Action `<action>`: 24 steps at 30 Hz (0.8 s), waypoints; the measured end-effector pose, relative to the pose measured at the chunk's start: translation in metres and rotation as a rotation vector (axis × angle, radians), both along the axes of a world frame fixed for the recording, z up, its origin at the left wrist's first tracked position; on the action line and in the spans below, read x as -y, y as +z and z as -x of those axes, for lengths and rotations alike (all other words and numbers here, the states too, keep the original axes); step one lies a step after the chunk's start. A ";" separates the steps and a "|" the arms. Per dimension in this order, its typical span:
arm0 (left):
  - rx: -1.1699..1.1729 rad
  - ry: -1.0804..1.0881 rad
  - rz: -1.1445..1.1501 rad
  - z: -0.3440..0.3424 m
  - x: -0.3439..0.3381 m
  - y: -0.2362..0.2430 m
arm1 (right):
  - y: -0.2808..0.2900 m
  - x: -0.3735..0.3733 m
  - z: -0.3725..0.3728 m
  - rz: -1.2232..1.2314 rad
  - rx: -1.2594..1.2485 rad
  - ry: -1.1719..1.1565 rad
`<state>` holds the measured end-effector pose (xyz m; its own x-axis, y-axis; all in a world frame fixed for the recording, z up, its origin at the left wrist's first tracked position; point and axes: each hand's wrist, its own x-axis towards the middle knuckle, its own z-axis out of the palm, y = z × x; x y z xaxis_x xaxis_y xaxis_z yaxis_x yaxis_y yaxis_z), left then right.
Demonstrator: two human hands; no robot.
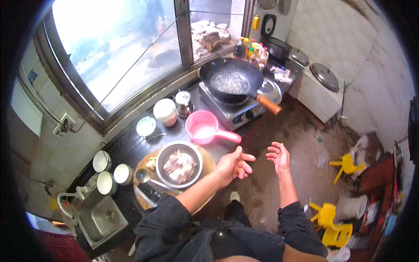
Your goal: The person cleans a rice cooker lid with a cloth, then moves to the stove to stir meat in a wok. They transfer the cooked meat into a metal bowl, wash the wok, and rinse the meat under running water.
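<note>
The person stands at a dark kitchen counter (131, 146) with both hands empty and held apart in the air beyond its edge: the left hand (233, 163) open with fingers loosely curled, the right hand (279, 156) open, palm turned up. Neither touches anything. This looks like a pause between preparing the meat and cooking it; the next move likely calls for a grip on the bowl's rim or on the scoop's handle.

The black wok (231, 81) sits on the gas stove (227, 109), well apart from the hands, with bubbling liquid inside. The steel bowl (179, 165), nearest the left hand, rests on a round wooden board (209, 161) and holds pale raw meat pieces. The pink plastic scoop (204, 127), between bowl and stove, holds what seems to be water. White bowls (165, 111) stand by the window; what is in them cannot be told. A metal ladle (144, 176) lies just beside the steel bowl.
</note>
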<state>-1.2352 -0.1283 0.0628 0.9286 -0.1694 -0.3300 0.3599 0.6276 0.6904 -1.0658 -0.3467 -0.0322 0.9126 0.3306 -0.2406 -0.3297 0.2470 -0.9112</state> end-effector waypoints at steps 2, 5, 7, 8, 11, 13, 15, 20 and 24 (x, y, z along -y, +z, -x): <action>-0.069 -0.030 0.140 -0.062 0.015 -0.006 | 0.012 -0.016 -0.053 -0.091 -0.036 0.103; -0.065 0.064 0.129 -0.152 0.036 -0.009 | 0.026 -0.041 -0.115 -0.110 -0.107 0.225; -0.078 0.166 0.199 -0.205 0.039 -0.010 | 0.033 -0.054 -0.156 -0.247 -0.260 0.518; -0.088 0.236 0.249 -0.225 0.041 -0.012 | 0.033 -0.067 -0.171 -0.144 -0.259 0.444; -0.025 0.469 0.415 -0.265 0.042 -0.019 | 0.030 -0.098 -0.200 -0.343 -0.428 0.684; -0.034 0.527 0.569 -0.274 0.041 -0.024 | 0.029 -0.111 -0.204 -0.353 -0.481 0.796; -0.053 0.612 0.641 -0.276 0.037 -0.024 | 0.032 -0.123 -0.203 -0.433 -0.551 0.834; 0.157 0.604 0.713 -0.252 0.007 -0.001 | 0.065 -0.160 -0.191 -0.423 -0.673 0.930; 0.119 0.525 0.975 -0.193 -0.017 0.017 | 0.090 -0.177 -0.137 -0.417 -0.598 0.889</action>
